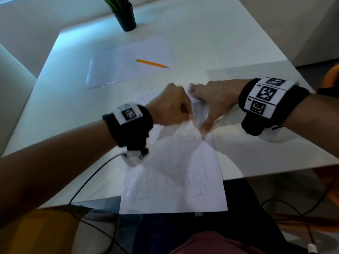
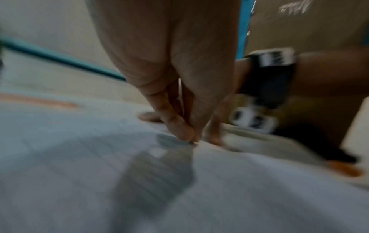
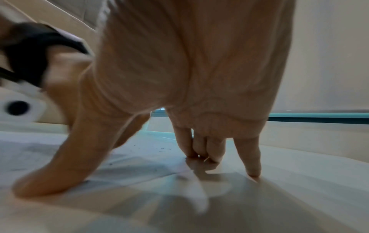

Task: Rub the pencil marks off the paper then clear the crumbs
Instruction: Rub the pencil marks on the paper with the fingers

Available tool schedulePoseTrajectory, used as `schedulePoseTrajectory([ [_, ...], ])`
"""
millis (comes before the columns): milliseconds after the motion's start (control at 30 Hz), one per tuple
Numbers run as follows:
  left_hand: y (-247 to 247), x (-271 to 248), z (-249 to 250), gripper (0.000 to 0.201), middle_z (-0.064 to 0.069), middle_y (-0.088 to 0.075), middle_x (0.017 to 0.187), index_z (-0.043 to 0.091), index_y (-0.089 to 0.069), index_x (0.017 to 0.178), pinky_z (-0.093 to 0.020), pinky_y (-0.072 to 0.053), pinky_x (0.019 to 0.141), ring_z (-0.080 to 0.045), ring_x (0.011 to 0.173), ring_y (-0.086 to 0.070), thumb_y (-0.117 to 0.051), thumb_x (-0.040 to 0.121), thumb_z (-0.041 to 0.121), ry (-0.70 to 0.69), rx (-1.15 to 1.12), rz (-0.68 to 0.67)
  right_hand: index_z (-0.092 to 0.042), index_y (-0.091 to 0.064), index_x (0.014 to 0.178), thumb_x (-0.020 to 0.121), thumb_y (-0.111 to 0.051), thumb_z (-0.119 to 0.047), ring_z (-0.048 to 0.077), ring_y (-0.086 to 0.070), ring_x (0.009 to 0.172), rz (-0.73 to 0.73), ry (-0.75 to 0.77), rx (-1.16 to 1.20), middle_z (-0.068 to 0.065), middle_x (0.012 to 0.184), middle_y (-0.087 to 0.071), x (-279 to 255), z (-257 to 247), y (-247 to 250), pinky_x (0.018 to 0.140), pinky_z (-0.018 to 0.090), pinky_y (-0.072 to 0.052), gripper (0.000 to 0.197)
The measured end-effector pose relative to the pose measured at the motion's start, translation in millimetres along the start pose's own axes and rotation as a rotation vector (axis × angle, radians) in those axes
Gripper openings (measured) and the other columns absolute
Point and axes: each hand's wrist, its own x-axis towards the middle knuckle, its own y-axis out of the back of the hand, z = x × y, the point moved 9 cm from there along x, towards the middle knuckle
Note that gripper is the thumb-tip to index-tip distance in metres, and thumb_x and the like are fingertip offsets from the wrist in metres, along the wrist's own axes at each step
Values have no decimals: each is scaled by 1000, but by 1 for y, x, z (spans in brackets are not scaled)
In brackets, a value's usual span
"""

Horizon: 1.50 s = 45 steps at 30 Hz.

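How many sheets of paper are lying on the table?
2: the pencil-marked sheet under both hands at the near edge, and a blank sheet farther back with the pencil on it.

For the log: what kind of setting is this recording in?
Probably an office or study desk indoors. A white table holds a sheet of paper with pencil scribbles, a yellow pencil on a second sheet, and a small potted plant at the far edge.
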Motion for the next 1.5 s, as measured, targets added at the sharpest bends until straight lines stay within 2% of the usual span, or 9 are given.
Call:
schedulePoseTrajectory([
  [100, -5, -8, 10, 10, 5, -74, 69, 17, -81, 77, -2, -41, 67, 0, 66, -62, -77, 70, 10, -55, -24, -65, -13, -6, 158, 53, -80, -76, 23, -42, 134, -11, -3, -13, 2, 165, -15, -2, -1, 1, 109, 37, -41, 143],
  [267, 28, 16, -36, 6, -2, -75, 68, 10, -81, 75, -20, -53, 77, -9, 61, -67, -77, 70, 9, 89, -24, 107, -18, -14, 154, 40, -79, -81, 23, -55, 107, -27, -22, 3, 0, 145, -45, 2, 1, 0, 93, 40, -51, 145],
  [367, -1, -5, 11, 6, 1, -73, 63, 12, -80, 69, -2, -40, 65, -11, 64, -65, -75, 67, 9, -13, -45, 12, -13, -4, 158, 49, -82, -75, 23, -44, 133, -16, -7, 6, 3, 161, -25, 2, 0, 0, 107, 37, -43, 147],
  [433, -12, -13, 21, 7, 2, -73, 65, 12, -80, 71, -6, -43, 63, -9, 68, -65, -76, 68, 7, -33, -69, -29, -13, 0, 159, 51, -81, -76, 21, -35, 141, -20, -7, 0, 0, 166, -10, -1, -1, 0, 113, 37, -38, 149],
  [633, 36, 20, -51, 6, -5, -75, 70, 8, -81, 75, -31, -56, 77, -10, 62, -67, -76, 71, 7, 183, -2, 128, -21, -3, 156, 38, -76, -84, 23, -51, 113, -37, -26, 14, 1, 154, -36, 1, -1, 0, 97, 37, -47, 153],
  [833, -16, -15, 19, 10, 7, -74, 69, 17, -81, 75, -3, -41, 66, 0, 67, -62, -76, 69, 11, -51, -54, -77, -11, -11, 158, 51, -81, -75, 23, -37, 140, -3, 14, -23, 1, 166, -11, 0, -3, 2, 113, 34, -36, 143],
  [1133, 16, 9, -33, 4, 3, -74, 67, 13, -81, 77, -14, -52, 68, -5, 61, -67, -80, 74, 11, 91, -39, 31, -21, -57, 121, 52, -82, -71, 21, -58, 95, 32, 9, -126, -2, 110, -61, 6, -10, 24, 84, 40, -53, 88],
  [1300, 12, 10, -19, 8, 0, -75, 70, 12, -82, 79, -22, -53, 66, -5, 61, -63, -77, 74, 8, 77, -24, 54, -21, -57, 122, 61, -86, -59, 24, -59, 101, 36, 38, -109, 4, 124, -60, 6, -17, 22, 88, 39, -53, 78],
  [1500, 2, -1, -4, 10, -3, -74, 68, 11, -81, 75, -2, -37, 62, -8, 57, -61, -76, 69, 4, -18, -24, 19, -31, -55, 130, 54, -88, -60, 21, -57, 101, 6, 33, -128, -2, 118, -59, 8, -22, 23, 89, 40, -53, 88],
])
